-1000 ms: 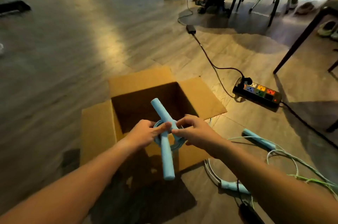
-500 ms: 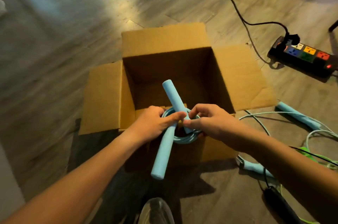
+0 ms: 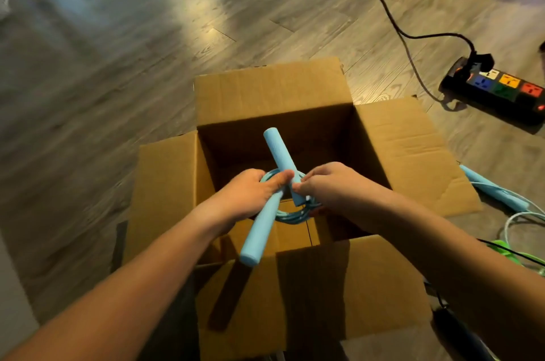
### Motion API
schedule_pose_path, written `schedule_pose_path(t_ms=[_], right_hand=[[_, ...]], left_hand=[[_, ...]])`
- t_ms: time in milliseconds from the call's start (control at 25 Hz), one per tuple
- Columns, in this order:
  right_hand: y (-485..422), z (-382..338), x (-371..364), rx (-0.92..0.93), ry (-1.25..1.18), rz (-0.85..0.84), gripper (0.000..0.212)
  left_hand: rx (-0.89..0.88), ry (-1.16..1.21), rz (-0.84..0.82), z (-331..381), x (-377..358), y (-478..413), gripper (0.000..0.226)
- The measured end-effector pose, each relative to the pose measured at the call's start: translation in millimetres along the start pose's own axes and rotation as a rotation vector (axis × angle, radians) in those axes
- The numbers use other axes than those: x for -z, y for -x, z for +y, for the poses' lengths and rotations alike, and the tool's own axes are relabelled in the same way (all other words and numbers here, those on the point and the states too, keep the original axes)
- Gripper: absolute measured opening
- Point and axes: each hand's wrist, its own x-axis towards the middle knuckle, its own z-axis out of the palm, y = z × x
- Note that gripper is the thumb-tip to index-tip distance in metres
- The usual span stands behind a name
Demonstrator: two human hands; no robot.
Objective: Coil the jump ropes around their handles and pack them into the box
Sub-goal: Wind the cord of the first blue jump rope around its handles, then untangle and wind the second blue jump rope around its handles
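Head view: your left hand (image 3: 247,195) grips the near blue handle (image 3: 259,230), thumb laid across it, while your right hand (image 3: 330,186) pinches the lower end of the far handle (image 3: 278,154). The handles cross, with the coiled rope (image 3: 292,214) looped around the crossing. You hold this bundle over the opening of the cardboard box (image 3: 274,95), whose flaps are spread out on the wooden floor (image 3: 147,65). Another blue jump rope (image 3: 495,192) lies loose to the right of the box, near a power strip (image 3: 498,89).
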Motion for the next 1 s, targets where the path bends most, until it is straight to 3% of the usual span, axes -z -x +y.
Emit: schedule_pose_path(t_ms=[120,280,440,600,720,840,1000], right_hand=[[-48,0,-18,-0.026,0.076,0.045,0.027],[-96,5,-45,-0.021,0.164,0.034,0.026],[-124,3,-67,0.029,0.360,0.004,0.029],[-145,7,-80,-0.010,0.574,0.003,0.049],[-141,6,-77,0.021,0.657,0.027,0.053],[-129,6,-67,0.131,0.588,0.085,0.042],[-106,-1,-57,0.196,0.631,-0.009,0.044]], left_hand=[[0.026,-0.095,0.054,-16,9,-29,0.033],[0.145,-0.103,0.115,-43,15,-57,0.070],[0.196,-0.267,0.277,-59,13,-73,0.067],[0.242,-0.429,0.294,-65,16,-82,0.066],[0.234,-0.581,0.270,-64,16,-81,0.057],[0.188,-0.758,0.226,-64,13,-76,0.035],[0.207,-0.927,0.195,-47,17,-57,0.027]])
